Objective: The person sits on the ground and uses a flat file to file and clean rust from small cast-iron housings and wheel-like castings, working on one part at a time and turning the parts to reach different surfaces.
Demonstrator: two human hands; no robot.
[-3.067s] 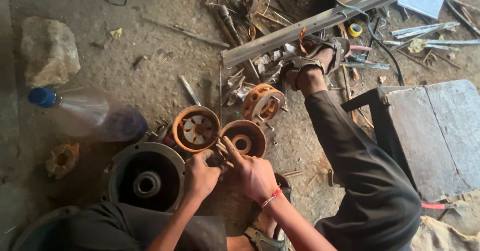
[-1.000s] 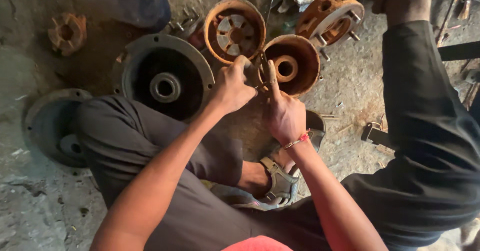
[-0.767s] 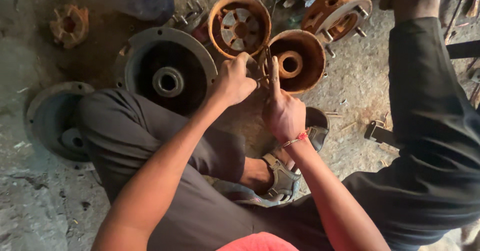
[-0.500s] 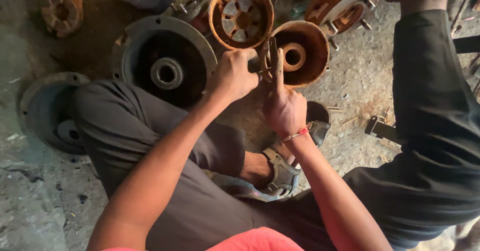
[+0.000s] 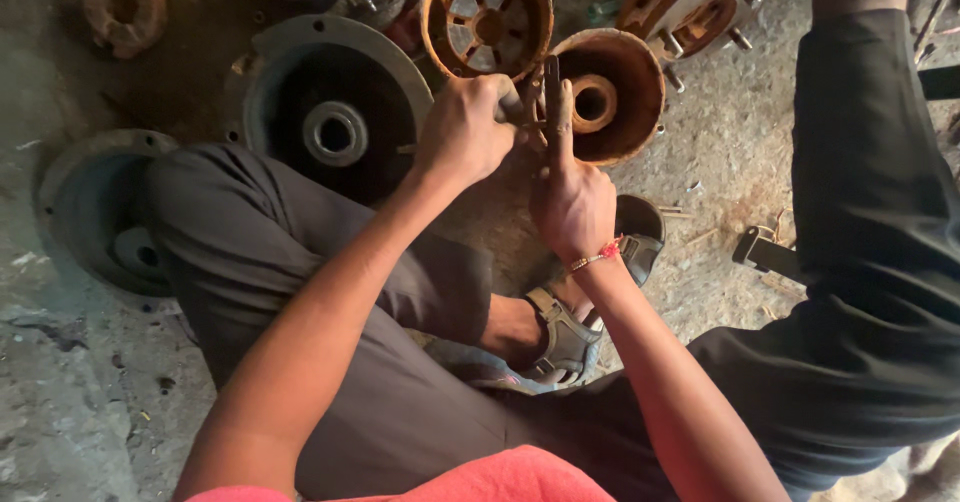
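Note:
My left hand (image 5: 462,130) is closed around a small grey metal piece (image 5: 512,108), held just in front of two rusty round housings. My right hand (image 5: 572,197) meets it from the right, gripping a thin dark metal rod (image 5: 550,87) with the index finger stretched along it. A red thread band circles that wrist. The rod stands upright between the hands, in front of the rusty cup-shaped housing (image 5: 612,97). The rusty housing with inner vanes (image 5: 487,17) lies just beyond my left hand. Where rod and piece meet is hidden by my fingers.
A dark grey round cover (image 5: 335,112) lies left of my hands, a second grey cover (image 5: 95,212) beside my knee. A rusty flange with bolts (image 5: 695,2) sits top right, a small rusty part (image 5: 125,7) top left. My sandalled foot (image 5: 565,337) and a metal bracket (image 5: 765,254) rest on the dirt floor.
The view has tipped down and closer, from the wider cluttered floor to my lap. Both hands stay pressed together on the small piece, edging slightly toward the rusty housings.

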